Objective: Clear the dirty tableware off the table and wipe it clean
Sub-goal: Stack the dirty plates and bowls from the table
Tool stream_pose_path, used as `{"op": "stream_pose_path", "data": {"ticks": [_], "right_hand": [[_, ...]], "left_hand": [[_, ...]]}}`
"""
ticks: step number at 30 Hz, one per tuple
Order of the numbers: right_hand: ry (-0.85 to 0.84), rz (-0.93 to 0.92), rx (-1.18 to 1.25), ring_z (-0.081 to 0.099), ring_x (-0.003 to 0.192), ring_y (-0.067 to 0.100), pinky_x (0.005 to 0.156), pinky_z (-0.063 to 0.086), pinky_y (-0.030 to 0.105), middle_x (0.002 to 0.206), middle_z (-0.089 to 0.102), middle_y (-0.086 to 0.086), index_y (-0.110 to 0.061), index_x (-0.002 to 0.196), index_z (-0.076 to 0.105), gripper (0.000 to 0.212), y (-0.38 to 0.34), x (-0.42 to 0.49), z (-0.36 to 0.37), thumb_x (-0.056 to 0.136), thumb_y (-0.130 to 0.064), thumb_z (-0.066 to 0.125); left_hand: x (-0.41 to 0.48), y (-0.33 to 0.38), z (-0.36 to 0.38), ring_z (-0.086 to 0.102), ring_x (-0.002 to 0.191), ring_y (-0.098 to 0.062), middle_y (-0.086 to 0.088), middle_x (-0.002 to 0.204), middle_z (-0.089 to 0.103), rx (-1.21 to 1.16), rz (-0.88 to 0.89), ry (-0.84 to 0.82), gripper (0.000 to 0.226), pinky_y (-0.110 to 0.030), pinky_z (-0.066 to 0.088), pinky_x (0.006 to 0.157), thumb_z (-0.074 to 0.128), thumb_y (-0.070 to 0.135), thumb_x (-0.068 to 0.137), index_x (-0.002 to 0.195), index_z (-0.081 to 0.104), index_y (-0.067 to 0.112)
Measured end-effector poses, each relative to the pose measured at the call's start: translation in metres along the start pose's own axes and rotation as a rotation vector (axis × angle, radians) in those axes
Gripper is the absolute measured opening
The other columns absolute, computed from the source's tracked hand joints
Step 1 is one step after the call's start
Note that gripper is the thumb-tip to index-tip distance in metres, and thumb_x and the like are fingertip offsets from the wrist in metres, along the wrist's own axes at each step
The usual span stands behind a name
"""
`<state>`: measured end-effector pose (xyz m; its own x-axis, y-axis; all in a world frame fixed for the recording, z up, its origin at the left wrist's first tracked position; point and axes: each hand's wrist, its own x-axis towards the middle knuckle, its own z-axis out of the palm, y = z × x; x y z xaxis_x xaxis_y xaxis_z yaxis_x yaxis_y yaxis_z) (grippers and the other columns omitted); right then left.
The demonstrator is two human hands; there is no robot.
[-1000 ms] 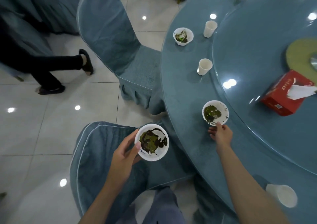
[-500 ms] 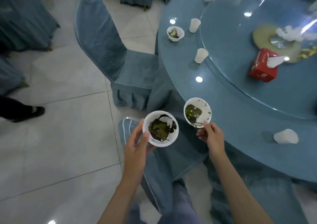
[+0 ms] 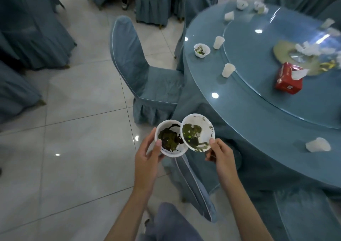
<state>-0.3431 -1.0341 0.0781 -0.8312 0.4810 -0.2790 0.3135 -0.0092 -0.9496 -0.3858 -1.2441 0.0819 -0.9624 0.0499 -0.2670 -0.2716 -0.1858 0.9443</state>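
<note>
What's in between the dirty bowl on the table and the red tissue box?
A white paper cup stands roughly between the dirty bowl and the red tissue box, on the table. The head view shows it.

On the round blue glass-topped table's (image 3: 245,115) left rim, two white paper cups (image 3: 218,42) (image 3: 228,70) and a small white scrap bowl (image 3: 201,50) stood well apart; a tipped white cup (image 3: 317,144) lay at its near rim, a red tissue box (image 3: 287,80) towards its middle. A blue-covered chair (image 3: 140,71) crowded its left side.
</note>
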Motion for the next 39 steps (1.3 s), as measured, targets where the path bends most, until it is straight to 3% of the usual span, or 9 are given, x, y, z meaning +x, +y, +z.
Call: {"op": "stream_pose_path", "data": {"ticks": [5,13,17,22,25,31,37,39], "right_hand": [[-0.156,0.0,-0.036,0.054,0.063,0.017,0.065,0.053,0.03,0.066,0.059,0.007,0.004,0.083,0.056,0.04,-0.003,0.01,0.044,0.107,-0.028,0.053],[-0.211,0.063,-0.001,0.067,0.068,0.023,0.076,0.063,0.044,0.079,0.071,0.014,0.002,0.093,0.063,0.036,-0.007,0.09,0.094,0.106,-0.03,0.053],[-0.223,0.061,-0.021,0.067,0.073,0.018,0.073,0.061,0.033,0.081,0.072,0.006,-0.003,0.089,0.065,0.034,-0.023,0.131,0.121,0.106,-0.029,0.053],[-0.166,0.039,-0.005,0.072,0.088,0.019,0.076,0.059,0.027,0.101,0.071,0.015,-0.005,0.093,0.069,0.027,-0.045,0.179,0.156,0.106,-0.024,0.054],[-0.162,0.074,0.032,0.074,0.09,0.027,0.078,0.063,0.037,0.097,0.075,0.014,0.001,0.098,0.068,0.028,-0.058,0.202,0.175,0.106,-0.023,0.054],[-0.052,0.041,-0.007,0.076,0.08,0.018,0.069,0.059,0.022,0.083,0.077,0.007,-0.001,0.084,0.073,0.027,-0.085,0.247,0.226,0.102,-0.017,0.061],[0.092,0.012,-0.005,0.074,0.077,0.031,0.065,0.061,0.028,0.078,0.074,0.016,0.004,0.08,0.072,0.032,-0.116,0.292,0.288,0.095,-0.024,0.071],[0.177,-0.006,0.043,0.075,0.072,0.028,0.06,0.06,0.028,0.079,0.074,0.014,0.004,0.086,0.069,0.029,-0.126,0.302,0.302,0.092,-0.023,0.074]], "left_hand": [[0.025,0.008,-0.024,0.068,0.117,-0.007,0.014,0.128,0.069,0.057,0.018,0.003,0.036,-0.032,0.062,0.085,0.062,0.019,0.102,0.137,0.065,0.026],[0.128,0.022,-0.037,0.066,0.119,-0.007,0.017,0.128,0.069,0.148,-0.035,-0.053,0.035,-0.03,0.062,0.084,0.059,0.023,0.104,0.138,0.064,0.03],[0.181,0.044,-0.029,0.065,0.118,-0.002,0.025,0.125,0.067,0.224,-0.019,-0.117,0.034,-0.025,0.06,0.079,0.056,0.024,0.105,0.138,0.062,0.034],[0.237,0.071,-0.029,0.064,0.118,-0.003,0.025,0.125,0.067,0.239,0.002,-0.16,0.035,-0.026,0.061,0.083,0.056,0.025,0.104,0.138,0.061,0.033],[0.27,0.084,-0.033,0.065,0.117,-0.002,0.027,0.123,0.068,0.225,-0.023,-0.173,0.034,-0.027,0.061,0.083,0.054,0.031,0.104,0.137,0.062,0.035],[0.348,0.103,-0.053,0.07,0.114,-0.014,0.012,0.123,0.072,0.104,-0.138,-0.198,0.033,-0.033,0.063,0.082,0.049,0.038,0.105,0.132,0.067,0.035],[0.444,0.135,-0.072,0.065,0.119,-0.008,0.015,0.124,0.07,0.164,-0.113,-0.314,0.029,-0.04,0.062,0.092,0.059,0.028,0.104,0.13,0.067,0.037],[0.468,0.146,-0.073,0.066,0.118,-0.009,0.013,0.125,0.071,0.139,-0.119,-0.364,0.029,-0.04,0.061,0.093,0.059,0.025,0.104,0.129,0.069,0.036]]}}
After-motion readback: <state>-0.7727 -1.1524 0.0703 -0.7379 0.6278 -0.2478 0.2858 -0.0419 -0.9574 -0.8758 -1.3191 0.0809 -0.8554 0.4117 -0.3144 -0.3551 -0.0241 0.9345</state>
